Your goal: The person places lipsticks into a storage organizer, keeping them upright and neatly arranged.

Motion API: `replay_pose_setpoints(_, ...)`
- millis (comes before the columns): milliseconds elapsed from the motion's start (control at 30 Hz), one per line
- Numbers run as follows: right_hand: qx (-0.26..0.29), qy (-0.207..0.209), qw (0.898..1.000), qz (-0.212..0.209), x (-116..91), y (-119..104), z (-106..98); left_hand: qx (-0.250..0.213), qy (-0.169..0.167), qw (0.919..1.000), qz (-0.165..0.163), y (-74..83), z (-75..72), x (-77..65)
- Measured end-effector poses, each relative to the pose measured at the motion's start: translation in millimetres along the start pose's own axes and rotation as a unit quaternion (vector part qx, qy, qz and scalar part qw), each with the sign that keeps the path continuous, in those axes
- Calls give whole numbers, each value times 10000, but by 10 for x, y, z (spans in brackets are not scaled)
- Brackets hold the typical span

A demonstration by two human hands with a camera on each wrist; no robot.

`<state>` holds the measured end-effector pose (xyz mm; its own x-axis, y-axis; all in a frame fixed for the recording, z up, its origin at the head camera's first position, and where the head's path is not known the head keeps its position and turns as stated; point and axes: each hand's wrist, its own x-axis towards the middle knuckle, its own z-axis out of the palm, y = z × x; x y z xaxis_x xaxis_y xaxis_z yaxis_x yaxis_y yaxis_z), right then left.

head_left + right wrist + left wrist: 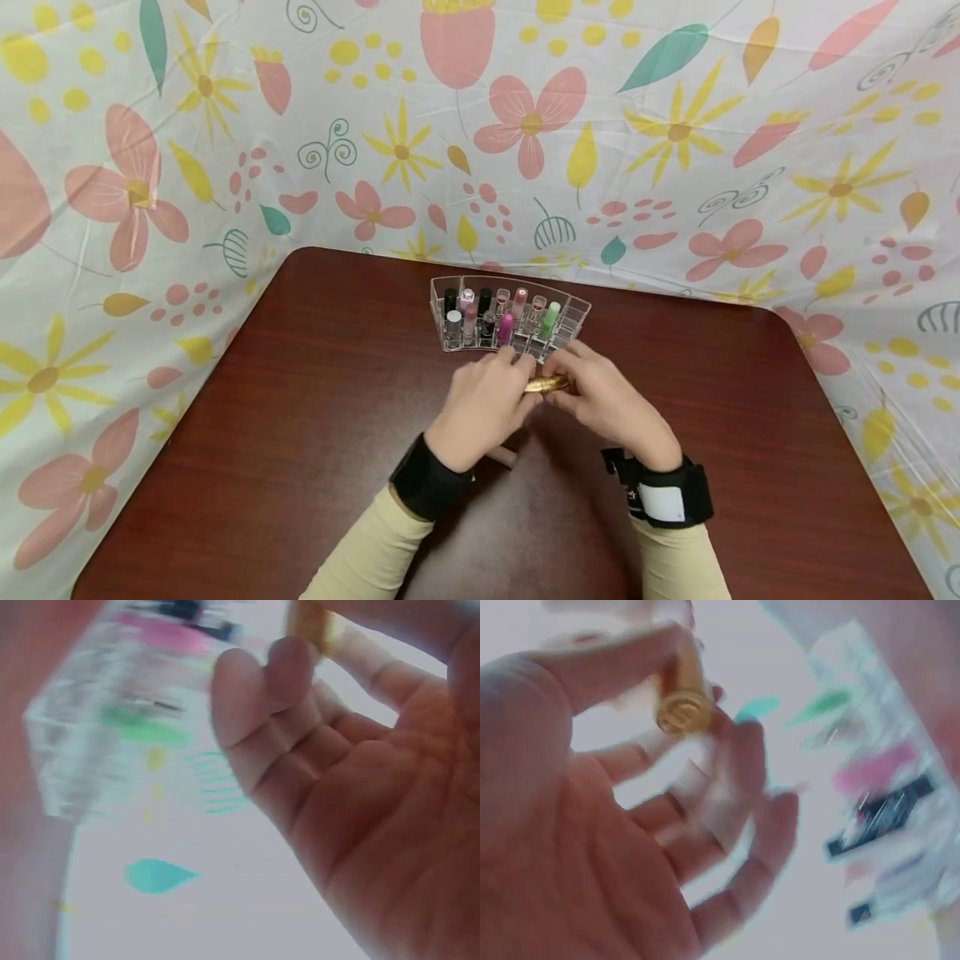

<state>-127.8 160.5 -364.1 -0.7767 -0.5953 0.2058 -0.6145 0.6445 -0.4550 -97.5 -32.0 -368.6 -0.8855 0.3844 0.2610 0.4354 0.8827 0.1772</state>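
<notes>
A shiny gold lipstick tube [546,384] lies sideways between both hands, just in front of the clear organizer. My left hand [480,404] pinches one end between thumb and fingers. In the left wrist view the tube's round embossed end [684,714] faces the camera. My right hand [611,404] grips the other end with thumb and fingertips. Only a blurred piece of the gold tube [307,622] appears in the right wrist view, partly behind the fingers. Whether the cap is on the tube, I cannot tell.
Beyond the hands stands the curved clear organizer [576,323], holding several lipsticks and gloss tubes, including a magenta one [506,328] and a green one [551,317]. A pale tube [501,456] lies on the brown table [300,433] beside the left wrist. Flowered cloth surrounds the table.
</notes>
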Motion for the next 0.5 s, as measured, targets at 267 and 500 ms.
replay_pose_setpoints(267, 660, 1283, 9891, -277, -74, -437, -338, -1254, 1228, 9761, 1284, -266, -525, -87)
replay_pose_setpoints(500, 1840, 1708, 9656, -677, -121, -629, -453, -1630, 1672, 9604, 1524, -339, -737, -182)
